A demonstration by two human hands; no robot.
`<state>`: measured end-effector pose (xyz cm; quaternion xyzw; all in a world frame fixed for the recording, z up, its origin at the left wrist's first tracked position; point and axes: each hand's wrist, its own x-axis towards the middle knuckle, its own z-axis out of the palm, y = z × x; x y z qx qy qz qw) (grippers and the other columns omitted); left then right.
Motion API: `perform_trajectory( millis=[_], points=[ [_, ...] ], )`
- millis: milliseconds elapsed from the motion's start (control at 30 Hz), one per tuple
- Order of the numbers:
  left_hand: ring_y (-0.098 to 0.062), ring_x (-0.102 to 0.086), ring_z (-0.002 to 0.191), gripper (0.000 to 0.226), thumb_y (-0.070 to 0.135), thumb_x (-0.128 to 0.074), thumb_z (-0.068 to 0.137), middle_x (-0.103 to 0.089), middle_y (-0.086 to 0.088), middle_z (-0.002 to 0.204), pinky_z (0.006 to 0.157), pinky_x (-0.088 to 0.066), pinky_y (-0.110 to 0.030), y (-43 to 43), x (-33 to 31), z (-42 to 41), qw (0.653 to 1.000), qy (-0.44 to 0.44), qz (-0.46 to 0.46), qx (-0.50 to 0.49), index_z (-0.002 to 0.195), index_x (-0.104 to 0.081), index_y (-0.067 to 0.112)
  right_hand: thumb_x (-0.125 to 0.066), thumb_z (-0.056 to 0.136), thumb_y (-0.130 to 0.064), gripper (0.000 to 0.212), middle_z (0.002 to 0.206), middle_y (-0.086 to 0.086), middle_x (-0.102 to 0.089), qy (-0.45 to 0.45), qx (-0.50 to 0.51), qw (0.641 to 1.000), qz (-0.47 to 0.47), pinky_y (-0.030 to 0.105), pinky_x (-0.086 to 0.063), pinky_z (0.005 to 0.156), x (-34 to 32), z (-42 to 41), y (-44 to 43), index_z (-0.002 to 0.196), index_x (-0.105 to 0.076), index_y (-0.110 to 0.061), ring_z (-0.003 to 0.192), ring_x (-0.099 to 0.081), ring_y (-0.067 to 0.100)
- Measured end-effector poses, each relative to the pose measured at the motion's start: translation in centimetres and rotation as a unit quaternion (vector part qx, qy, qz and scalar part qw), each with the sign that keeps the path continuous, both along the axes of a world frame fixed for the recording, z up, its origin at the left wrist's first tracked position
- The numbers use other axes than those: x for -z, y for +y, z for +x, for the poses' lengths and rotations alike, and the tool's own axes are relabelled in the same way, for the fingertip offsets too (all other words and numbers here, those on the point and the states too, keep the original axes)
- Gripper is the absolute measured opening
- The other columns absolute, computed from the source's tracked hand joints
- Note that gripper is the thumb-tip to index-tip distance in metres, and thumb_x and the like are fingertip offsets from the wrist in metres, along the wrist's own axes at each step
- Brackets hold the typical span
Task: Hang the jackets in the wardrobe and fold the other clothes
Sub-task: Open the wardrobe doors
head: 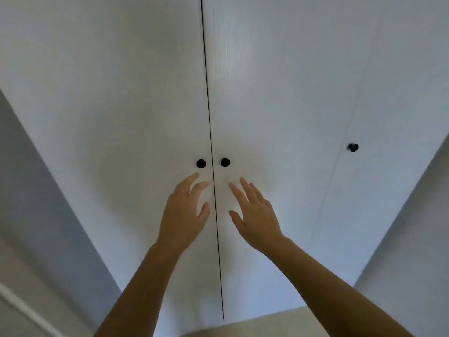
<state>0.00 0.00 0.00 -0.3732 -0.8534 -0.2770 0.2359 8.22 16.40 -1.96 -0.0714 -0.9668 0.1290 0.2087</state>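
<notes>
Closed white wardrobe doors [121,117] fill the view. Left hand [184,215] and right hand [257,215], fingers spread and empty, reach just below two small round black knobs [201,163]. Fingertips may slip off such small knobs; jackets are out of view.

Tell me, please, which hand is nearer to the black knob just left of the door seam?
Left. The left hand is just below that knob; the right hand is across the seam, below the neighbouring knob.
</notes>
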Motion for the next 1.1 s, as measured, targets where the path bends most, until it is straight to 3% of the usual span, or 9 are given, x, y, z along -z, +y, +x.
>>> perform_trajectory(
  millis=[200,600,700,800,867,933,967,1033,1100],
  points=[
    [-0.013,-0.033,0.135,0.052,0.021,-0.056,0.091,-0.035,0.001,0.147,0.106,-0.035,-0.028,2.2,-1.3,-5.8,0.999,-0.037,0.003,0.032,0.14,-0.041,0.017,-0.041,0.099,-0.031,0.066,0.159,-0.004,0.008,0.033,0.014,0.999,0.022,0.036,-0.019,0.115,-0.8,-5.8,0.6,0.152,-0.002,-0.022,0.147,0.002,0.017],
    [-0.003,-0.053,0.102,0.035,0.007,-0.056,0.087,-0.052,0.005,0.118,0.086,-0.039,-0.016,3.9,-1.2,-8.8,0.993,-0.069,0.069,0.071,0.122,-0.058,0.013,-0.039,0.098,-0.016,0.071,0.155,-0.012,0.02,0.04,-0.029,0.998,0.027,0.029,-0.009,0.116,0.1,-8.3,1.1,0.145,0.014,-0.022,0.145,0.013,0.008],
    [0.002,-0.052,0.094,0.03,0.003,-0.055,0.087,-0.053,0.013,0.109,0.081,-0.043,-0.017,3.5,-1.6,-8.5,0.992,-0.064,0.083,0.074,0.114,-0.062,0.015,-0.042,0.097,-0.015,0.073,0.156,-0.013,0.016,0.056,-0.041,0.998,-0.007,0.027,-0.016,0.117,0.5,-7.9,1.1,0.145,0.012,-0.023,0.146,0.008,0.007],
    [0.0,-0.055,0.091,0.025,0.004,-0.056,0.085,-0.054,0.014,0.102,0.081,-0.048,-0.021,2.7,-1.4,-7.5,0.989,-0.062,0.106,0.087,0.106,-0.064,0.015,-0.046,0.097,-0.017,0.069,0.158,-0.015,-0.003,0.094,-0.061,0.986,-0.125,0.009,-0.024,0.107,0.9,-7.4,0.1,0.151,-0.005,-0.023,0.143,-0.01,-0.002],
    [-0.003,-0.057,0.091,0.021,0.012,-0.055,0.083,-0.057,0.012,0.099,0.081,-0.05,-0.022,1.9,-1.2,-6.3,0.986,-0.071,0.125,0.091,0.102,-0.063,0.017,-0.049,0.097,-0.022,0.059,0.146,-0.019,-0.031,0.072,-0.085,0.957,-0.268,0.003,-0.027,0.099,0.6,-7.1,-0.8,0.149,-0.022,-0.023,0.129,-0.031,-0.01],
    [-0.005,-0.058,0.088,0.017,0.017,-0.055,0.081,-0.058,0.01,0.094,0.08,-0.051,-0.024,1.3,-1.1,-4.8,0.98,-0.088,0.153,0.089,0.097,-0.06,0.018,-0.053,0.096,-0.021,0.033,0.111,-0.021,-0.058,0.041,-0.11,0.928,-0.354,0.009,-0.041,0.085,0.0,-7.0,-1.5,0.129,-0.051,-0.025,0.097,-0.054,-0.012],
    [-0.005,-0.058,0.086,0.016,0.018,-0.057,0.08,-0.058,0.01,0.091,0.079,-0.051,-0.024,1.1,-1.1,-4.0,0.977,-0.095,0.17,0.082,0.096,-0.058,0.018,-0.055,0.094,-0.02,0.015,0.091,-0.02,-0.06,0.032,-0.11,0.925,-0.362,0.01,-0.042,0.074,-0.2,-6.9,-1.7,0.108,-0.059,-0.026,0.079,-0.055,-0.01],
    [-0.006,-0.056,0.083,0.018,0.019,-0.061,0.08,-0.055,0.008,0.091,0.074,-0.048,-0.016,1.0,-1.5,-2.4,0.977,-0.061,0.2,0.03,0.097,-0.056,0.014,-0.059,0.092,-0.02,0.014,0.07,-0.014,-0.054,0.022,-0.106,0.93,-0.351,0.011,-0.039,0.063,-0.4,-6.5,-2.0,0.079,-0.057,-0.025,0.062,-0.05,-0.003],
    [-0.015,-0.053,0.094,0.034,0.02,-0.069,0.079,-0.053,-0.002,0.105,0.075,-0.043,-0.013,1.3,-2.5,-1.0,0.973,0.006,0.22,-0.061,0.107,-0.055,0.008,-0.062,0.09,-0.023,0.012,0.072,-0.004,-0.058,0.011,-0.112,0.926,-0.36,0.015,-0.043,0.064,-0.3,-5.7,-2.4,0.08,-0.06,-0.017,0.066,-0.054,0.006]
  ],
)
